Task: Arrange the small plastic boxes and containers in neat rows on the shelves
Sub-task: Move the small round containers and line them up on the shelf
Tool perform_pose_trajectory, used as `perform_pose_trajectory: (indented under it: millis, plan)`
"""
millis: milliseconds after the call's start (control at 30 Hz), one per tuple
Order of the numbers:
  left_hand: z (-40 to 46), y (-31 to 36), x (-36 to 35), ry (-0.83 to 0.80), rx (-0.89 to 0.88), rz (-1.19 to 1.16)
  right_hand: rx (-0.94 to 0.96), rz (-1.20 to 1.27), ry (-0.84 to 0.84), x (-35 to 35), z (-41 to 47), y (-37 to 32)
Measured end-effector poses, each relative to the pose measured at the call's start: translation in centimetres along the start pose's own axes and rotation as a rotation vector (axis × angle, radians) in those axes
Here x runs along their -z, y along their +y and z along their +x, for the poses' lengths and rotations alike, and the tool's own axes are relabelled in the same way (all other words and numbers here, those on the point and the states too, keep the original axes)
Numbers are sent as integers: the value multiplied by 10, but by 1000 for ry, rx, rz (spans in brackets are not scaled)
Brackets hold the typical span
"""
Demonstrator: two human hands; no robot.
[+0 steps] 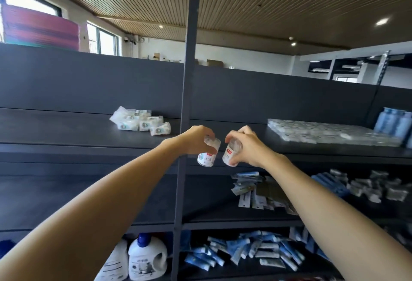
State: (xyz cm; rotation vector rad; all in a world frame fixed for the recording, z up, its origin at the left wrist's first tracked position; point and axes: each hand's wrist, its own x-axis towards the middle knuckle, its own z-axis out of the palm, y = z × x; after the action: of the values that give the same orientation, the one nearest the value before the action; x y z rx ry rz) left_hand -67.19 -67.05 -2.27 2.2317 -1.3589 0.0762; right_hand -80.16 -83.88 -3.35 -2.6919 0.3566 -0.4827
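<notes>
My left hand [194,140] grips a small white plastic container with a clear lid [207,154] from above. My right hand [245,147] holds a second, similar container [231,153], tilted, right beside the first. Both containers hang in front of the dark top shelf [66,133], close to its vertical post [187,93]. A loose heap of small white packets [140,121] lies on the top shelf to the left of the post. Flat clear plastic boxes [330,132] lie in rows on the top shelf at the right.
Blue bottles [394,122] stand at the far right of the top shelf. The middle shelf holds hanging-card packets [252,189] and small wrapped items [374,188]. On the bottom shelf are white detergent jugs [147,258] and scattered blue sachets [249,251].
</notes>
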Motion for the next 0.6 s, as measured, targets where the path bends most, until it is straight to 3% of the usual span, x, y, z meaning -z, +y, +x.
perform_pose_trajectory:
  millis: [167, 433, 600]
  plan:
    - [39, 21, -24, -11, -23, 2, -2, 147, 103, 12, 4, 40]
    - [135, 18, -53, 52, -95, -23, -30, 63, 211, 25, 42, 102]
    - [202, 12, -75, 100, -109, -96, -38, 44, 187, 29, 92, 149]
